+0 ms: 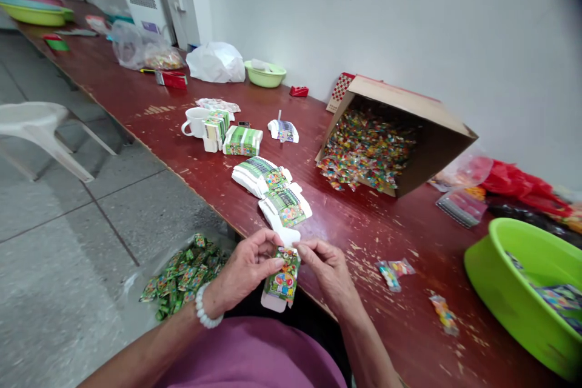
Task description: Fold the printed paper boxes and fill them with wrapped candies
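A small green printed candy box is held between my two hands at the table's front edge, its white end flaps spread. My left hand grips its left side, thumb across the printed face. With thumb and fingers pinched, my right hand holds the upper right corner by a flap. Just beyond lie fanned stacks of flat green cartons. Several wrapped candies rest on the table to the right of my right hand.
A tipped cardboard box spills wrapped candies. At right stands a green basin. Filled green packs lie in a bag below the table's left edge. Farther back are a white mug, banded cartons and a plastic stool.
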Demonstrator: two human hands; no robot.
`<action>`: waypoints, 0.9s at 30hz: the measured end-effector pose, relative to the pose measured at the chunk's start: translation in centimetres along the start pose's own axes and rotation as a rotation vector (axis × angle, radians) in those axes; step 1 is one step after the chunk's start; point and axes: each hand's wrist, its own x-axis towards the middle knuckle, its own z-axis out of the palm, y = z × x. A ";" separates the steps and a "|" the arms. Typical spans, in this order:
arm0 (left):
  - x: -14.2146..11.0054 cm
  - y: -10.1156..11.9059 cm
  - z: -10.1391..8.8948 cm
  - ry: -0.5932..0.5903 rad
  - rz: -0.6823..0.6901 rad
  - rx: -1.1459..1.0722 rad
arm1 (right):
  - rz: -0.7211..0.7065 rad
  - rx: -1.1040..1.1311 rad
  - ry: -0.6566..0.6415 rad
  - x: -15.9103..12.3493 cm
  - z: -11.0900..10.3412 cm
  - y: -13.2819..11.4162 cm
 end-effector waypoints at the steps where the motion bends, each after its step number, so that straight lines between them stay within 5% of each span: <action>1: 0.0 0.1 0.0 -0.008 -0.002 0.019 | 0.024 0.032 0.001 0.1 0.1 0.1; 5: -0.1 0.7 0.1 -0.036 -0.017 0.086 | 0.054 0.180 0.061 0.4 0.5 0.4; 8: -0.2 1.0 0.2 -0.059 -0.022 0.094 | 0.063 0.194 -0.016 0.4 0.4 0.1; 14: -0.2 0.8 0.8 0.064 -0.005 -0.043 | -0.119 -0.010 0.038 -0.1 -0.2 0.2; 17: -0.2 0.1 1.1 -0.032 -0.113 -0.146 | -0.241 -0.147 0.100 -0.2 -0.4 0.6; 22: 0.0 -0.7 1.6 -0.072 -0.238 -0.139 | -0.387 -0.372 -0.062 -0.6 -1.0 0.3; 27: 0.3 -0.4 2.2 -0.021 -0.145 0.005 | -0.174 -0.153 -0.060 -0.7 -0.7 -0.7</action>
